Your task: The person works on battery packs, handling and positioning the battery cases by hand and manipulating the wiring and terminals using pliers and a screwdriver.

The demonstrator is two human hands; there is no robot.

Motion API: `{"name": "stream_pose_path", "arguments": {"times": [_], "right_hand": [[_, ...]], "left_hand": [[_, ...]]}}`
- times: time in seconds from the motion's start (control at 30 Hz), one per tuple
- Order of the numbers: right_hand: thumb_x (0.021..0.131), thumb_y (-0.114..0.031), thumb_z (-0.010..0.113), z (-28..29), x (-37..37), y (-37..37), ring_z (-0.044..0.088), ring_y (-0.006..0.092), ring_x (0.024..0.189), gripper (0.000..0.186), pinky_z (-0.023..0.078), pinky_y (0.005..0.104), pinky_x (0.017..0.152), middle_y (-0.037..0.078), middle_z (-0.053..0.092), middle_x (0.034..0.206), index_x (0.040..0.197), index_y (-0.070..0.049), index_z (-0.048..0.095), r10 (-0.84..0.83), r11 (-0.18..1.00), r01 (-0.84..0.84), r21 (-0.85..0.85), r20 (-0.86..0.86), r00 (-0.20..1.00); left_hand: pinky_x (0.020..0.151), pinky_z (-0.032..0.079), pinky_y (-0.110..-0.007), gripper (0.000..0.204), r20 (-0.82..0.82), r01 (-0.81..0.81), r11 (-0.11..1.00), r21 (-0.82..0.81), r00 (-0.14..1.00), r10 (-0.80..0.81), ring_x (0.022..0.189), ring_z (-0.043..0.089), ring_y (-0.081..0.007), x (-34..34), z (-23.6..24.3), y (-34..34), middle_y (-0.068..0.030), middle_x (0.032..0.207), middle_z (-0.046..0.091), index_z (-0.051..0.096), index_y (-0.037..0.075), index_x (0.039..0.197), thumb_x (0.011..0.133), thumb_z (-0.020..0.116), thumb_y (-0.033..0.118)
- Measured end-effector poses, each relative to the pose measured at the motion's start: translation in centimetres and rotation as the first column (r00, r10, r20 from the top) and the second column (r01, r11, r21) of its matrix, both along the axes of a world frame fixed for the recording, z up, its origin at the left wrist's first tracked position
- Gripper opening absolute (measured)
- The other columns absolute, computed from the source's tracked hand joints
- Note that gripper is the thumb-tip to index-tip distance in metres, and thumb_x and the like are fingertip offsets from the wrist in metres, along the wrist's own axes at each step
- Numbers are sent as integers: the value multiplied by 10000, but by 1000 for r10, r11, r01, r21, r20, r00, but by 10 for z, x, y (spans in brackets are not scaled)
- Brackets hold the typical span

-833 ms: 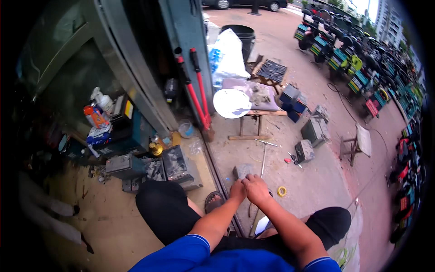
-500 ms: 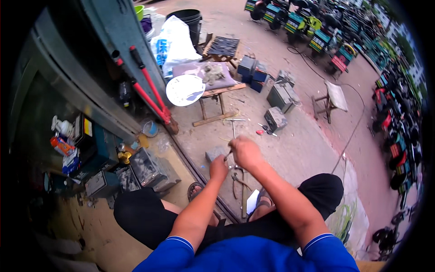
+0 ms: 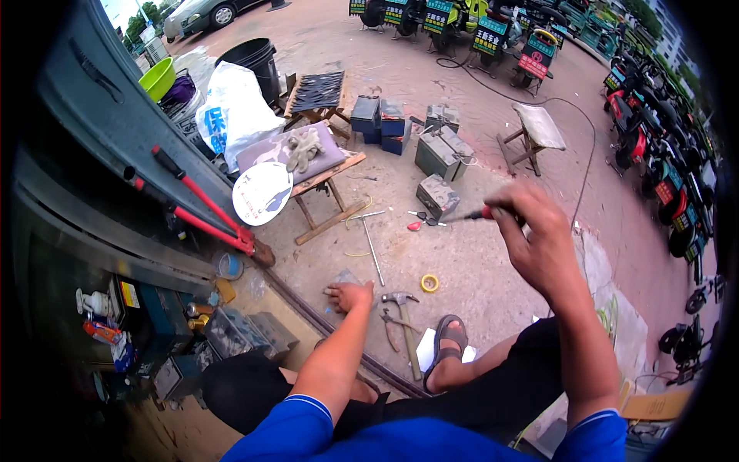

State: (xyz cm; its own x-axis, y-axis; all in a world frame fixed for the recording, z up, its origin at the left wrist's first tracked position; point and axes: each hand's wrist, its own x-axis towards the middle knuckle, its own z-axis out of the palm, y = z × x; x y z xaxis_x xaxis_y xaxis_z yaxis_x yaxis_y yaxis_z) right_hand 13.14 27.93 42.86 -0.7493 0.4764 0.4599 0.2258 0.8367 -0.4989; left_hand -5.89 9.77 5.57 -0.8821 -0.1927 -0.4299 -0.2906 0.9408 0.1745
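My right hand (image 3: 535,235) is raised on the right, its fingers closed round a thin tool with a red and black handle (image 3: 479,214). The tool's far end points left toward a grey battery (image 3: 437,197) and is blurred. Low in the middle, my left hand (image 3: 351,296) has its fingers stretched out beside a small grey block (image 3: 346,277), partly covering it; contact is hard to tell. Right of that hand lie a hammer (image 3: 408,331), pliers (image 3: 391,327) and a yellow tape roll (image 3: 429,282). A metal T-handle wrench (image 3: 373,250) lies beyond.
Several batteries (image 3: 446,154) stand ahead on the ground. A low stool (image 3: 327,185) carries a cushion, a glove (image 3: 305,149) and a white disc (image 3: 262,192). Red-handled bolt cutters (image 3: 202,204) lean by the door frame. A folding stool (image 3: 539,127) and parked scooters are at right.
My hands, together before, have parted. The right one has moved up and right and now holds the red and black tool; the left has lowered beside the grey block. The view has shifted.
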Motion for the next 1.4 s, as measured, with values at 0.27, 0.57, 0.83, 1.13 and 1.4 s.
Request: {"name": "stream_pose_path", "arguments": {"times": [0.27, 0.57, 0.83, 1.13, 1.4], "right_hand": [[838, 80, 681, -10, 15, 11, 689, 292, 828, 200, 549, 356, 711, 138, 684, 933, 1009, -23, 669, 60, 991, -72, -116, -109, 992], [838, 105, 657, -22, 0, 10, 695, 268, 820, 190, 553, 328, 717, 142, 671, 973, 993, -4, 663, 111, 981, -119, -150, -64, 992], [902, 93, 607, -11, -27, -11, 684, 205, 811, 109, 528, 296, 726, 114, 661, 928, 992, 43, 641, 253, 948, -272, -164, -128, 959], [918, 62, 625, 10, -53, -53, 696, 164, 828, 108, 528, 282, 709, 105, 670, 956, 1014, 31, 661, 308, 909, -363, -204, -257, 916], [917, 42, 625, -15, -55, -37, 708, 166, 810, 117, 540, 283, 723, 107, 680, 954, 1027, 39, 665, 266, 914, -300, -274, -155, 952]], "left_hand": [[1086, 446, -496, 1395, 6, -238, 969, -63, 971, 238, 1322, 488, -390, -18, -16, 20, -257, 1516, 370, 74, 92, 1600, 572, 950, 441], [971, 546, -482, 1219, 148, -199, 941, 273, 975, 163, 1187, 614, -372, -72, -24, -45, -227, 1386, 552, 230, -6, 1546, 601, 939, 294], [1091, 452, -395, 1329, -232, 213, 837, 505, 967, -106, 1348, 496, -320, -146, 213, -139, -247, 1483, 467, 163, -36, 1575, 557, 948, 300], [972, 528, -359, 1250, -390, 68, 965, 252, 920, 37, 1192, 634, -313, -124, 363, -318, -269, 1344, 596, 246, -102, 1530, 591, 924, 367], [1109, 433, -388, 1327, -286, -159, 983, 93, 941, 179, 1348, 517, -368, -88, 253, -399, -275, 1475, 490, 195, -32, 1579, 573, 926, 433]]}}
